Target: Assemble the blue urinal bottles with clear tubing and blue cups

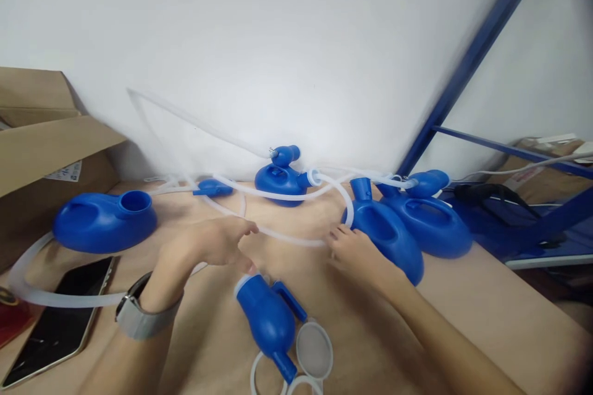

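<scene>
My left hand (217,242) is open above the table, its thumb and fingers apart. Its thumb comes close to the white-rimmed mouth of a blue bulb-shaped plastic funnel piece (269,318), which lies tilted below it. My right hand (347,248) has its fingers curled over a translucent white tube (296,239), beside a blue plastic urinal bottle (386,237). A round whitish cap (315,350) lies by the funnel piece. Against the wall stands another blue bottle (280,184) with a tube on its mouth. A further blue bottle (104,221) lies on the left.
A black phone (65,315) lies at the left front, near an open cardboard box (60,154). Loose tubes loop across the table. At the right are another blue bottle (430,225) and a blue metal frame (463,80).
</scene>
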A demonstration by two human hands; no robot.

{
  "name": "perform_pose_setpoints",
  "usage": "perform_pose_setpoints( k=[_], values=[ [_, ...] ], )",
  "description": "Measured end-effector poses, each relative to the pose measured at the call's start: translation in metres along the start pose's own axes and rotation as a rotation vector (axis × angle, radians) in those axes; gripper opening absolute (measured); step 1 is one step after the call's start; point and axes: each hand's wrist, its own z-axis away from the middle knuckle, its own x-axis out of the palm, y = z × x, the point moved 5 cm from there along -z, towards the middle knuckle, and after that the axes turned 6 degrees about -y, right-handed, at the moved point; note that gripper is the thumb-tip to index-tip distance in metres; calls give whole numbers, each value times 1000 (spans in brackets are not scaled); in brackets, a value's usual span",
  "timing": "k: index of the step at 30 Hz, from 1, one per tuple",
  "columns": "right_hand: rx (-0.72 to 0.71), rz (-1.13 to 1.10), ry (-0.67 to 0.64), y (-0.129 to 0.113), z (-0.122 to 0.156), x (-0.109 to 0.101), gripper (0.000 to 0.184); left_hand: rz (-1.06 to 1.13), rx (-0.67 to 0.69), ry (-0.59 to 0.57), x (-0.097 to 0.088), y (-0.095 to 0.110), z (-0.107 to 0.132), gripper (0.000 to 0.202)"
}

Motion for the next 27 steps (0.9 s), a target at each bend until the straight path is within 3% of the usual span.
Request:
perform_pose_setpoints(
  k=[3, 5, 8, 11, 14, 17, 22, 27],
  values=[
    [-71, 43, 217, -4, 17, 21, 43, 10, 236, -12, 26, 13, -6, 94],
    [-68, 61, 304, -6, 25, 26, 48, 10, 283, -6, 47, 6, -11, 97],
    [15, 102, 341, -6, 33, 28, 29, 63, 321, 10, 75, -10, -15, 97],
    [79, 152, 311, -7, 38, 33, 14, 238, 376, 107, 92, -20, -11, 87],
    [70, 187, 291, -11, 39, 38, 15, 411, 385, 217, 102, -26, -9, 76],
    [17, 147, 302, -14, 38, 40, 17, 597, 406, 248, 110, -24, -15, 71],
    [-29, -86, 317, -11, 35, 42, 16, 982, 376, 321, 116, -13, -37, 62],
    [-55, -328, 368, -8, 37, 43, 8, 1074, 304, 443, 117, -5, -52, 63]
  ],
)
